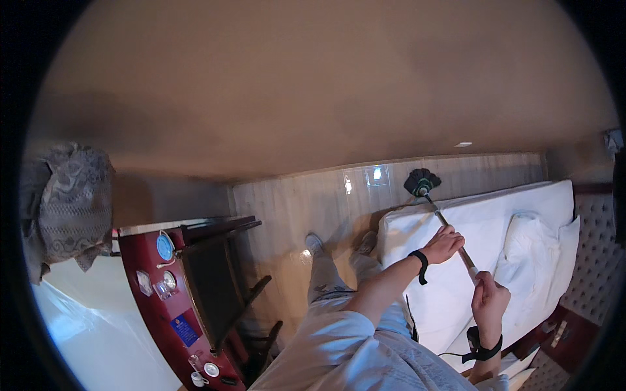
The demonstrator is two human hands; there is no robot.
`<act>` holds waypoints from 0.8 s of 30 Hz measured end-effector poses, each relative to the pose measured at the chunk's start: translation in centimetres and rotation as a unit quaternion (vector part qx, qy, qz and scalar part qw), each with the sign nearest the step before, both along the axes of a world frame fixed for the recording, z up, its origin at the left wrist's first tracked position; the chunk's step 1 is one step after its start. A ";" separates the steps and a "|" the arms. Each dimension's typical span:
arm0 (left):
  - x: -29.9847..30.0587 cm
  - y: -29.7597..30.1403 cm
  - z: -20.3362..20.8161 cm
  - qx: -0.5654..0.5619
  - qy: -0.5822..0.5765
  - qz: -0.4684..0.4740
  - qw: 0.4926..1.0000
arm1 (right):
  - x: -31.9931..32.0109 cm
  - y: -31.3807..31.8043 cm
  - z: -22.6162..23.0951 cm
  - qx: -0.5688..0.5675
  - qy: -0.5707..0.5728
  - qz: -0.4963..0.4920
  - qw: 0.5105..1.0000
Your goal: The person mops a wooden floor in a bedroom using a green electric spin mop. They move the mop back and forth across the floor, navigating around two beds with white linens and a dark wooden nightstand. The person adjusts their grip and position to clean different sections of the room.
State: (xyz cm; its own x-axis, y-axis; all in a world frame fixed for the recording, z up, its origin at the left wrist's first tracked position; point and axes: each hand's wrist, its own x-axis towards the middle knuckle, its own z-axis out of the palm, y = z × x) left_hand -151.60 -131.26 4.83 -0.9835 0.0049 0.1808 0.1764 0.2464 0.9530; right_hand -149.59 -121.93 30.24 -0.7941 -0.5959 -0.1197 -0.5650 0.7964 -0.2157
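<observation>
A pale floor (283,195) gleams beneath a dark mop head (422,180) near the corner of a bed (427,280); a pair of shoes (313,244) and a dark chair (212,293) stand on it too. Rumpled white bedding (531,247) is heaped on the bed. A red table (145,260) at left carries a round blue item (165,246), a white packet (144,283), glassware (163,289), a blue card (184,330), a white mug (198,379) and a small white dish (211,369).
</observation>
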 end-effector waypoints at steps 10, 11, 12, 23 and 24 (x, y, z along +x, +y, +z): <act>6.5 -5.6 0.2 0.018 -0.081 -0.005 0.997 | 5.2 -4.4 0.4 -0.107 0.090 -0.066 0.988; 7.5 -6.2 -1.0 -0.015 -0.056 0.017 0.998 | 5.8 -5.2 -0.3 -0.111 0.065 -0.070 0.989; 9.7 -9.4 1.7 0.028 -0.153 -0.022 0.988 | 6.3 -5.2 -1.4 -0.119 0.046 -0.098 0.987; 24.7 -21.6 -5.9 0.032 -0.177 0.144 0.973 | 12.4 -15.7 -10.7 -0.149 -0.161 -0.081 0.972; 26.2 -23.2 -6.6 0.018 -0.143 0.169 0.975 | 13.2 -17.5 -11.0 -0.146 -0.176 -0.064 0.971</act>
